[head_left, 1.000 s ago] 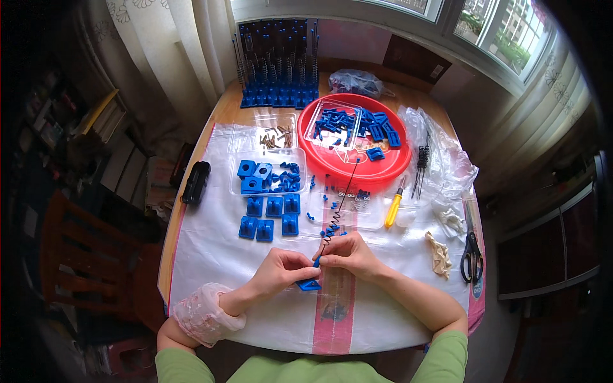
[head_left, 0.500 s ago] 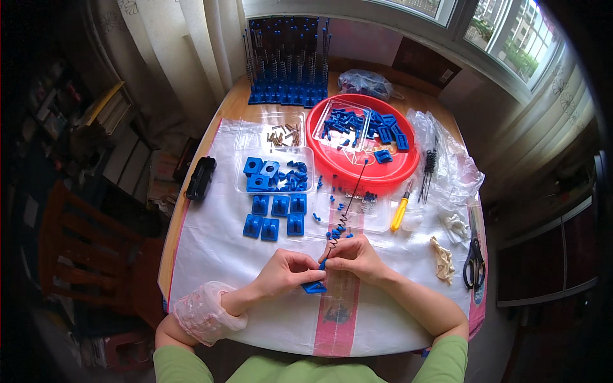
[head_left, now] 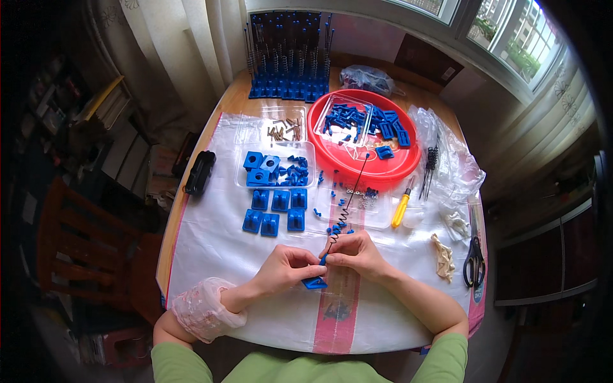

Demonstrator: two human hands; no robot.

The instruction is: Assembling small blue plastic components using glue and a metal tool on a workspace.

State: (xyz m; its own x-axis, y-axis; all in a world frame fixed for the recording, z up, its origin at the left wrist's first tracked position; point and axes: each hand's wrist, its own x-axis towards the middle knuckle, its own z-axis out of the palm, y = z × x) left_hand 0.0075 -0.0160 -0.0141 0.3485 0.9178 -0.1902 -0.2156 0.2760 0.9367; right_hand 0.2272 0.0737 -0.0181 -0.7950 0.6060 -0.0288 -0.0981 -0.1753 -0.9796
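Note:
Close to the table's near edge, my left hand (head_left: 281,269) pinches a blue plastic piece with a flat square base (head_left: 314,283). My right hand (head_left: 361,256) grips between thumb and fingers at the foot of a thin black rod (head_left: 363,171), just above that base, touching my left fingertips. A black coil spring (head_left: 343,219) runs along the rod, which leans away to the right and ends in a small blue tip. The exact joint of rod and base is covered by my fingers.
Beyond my hands lie several blue bases (head_left: 280,200), a clear tray (head_left: 240,167) of blue parts and a red basin (head_left: 332,161). Rightward are a yellow-handled screwdriver (head_left: 400,210), springs (head_left: 431,167) and scissors (head_left: 474,263). Assembled pieces (head_left: 288,87) stand at the back; a black case (head_left: 201,173) sits left.

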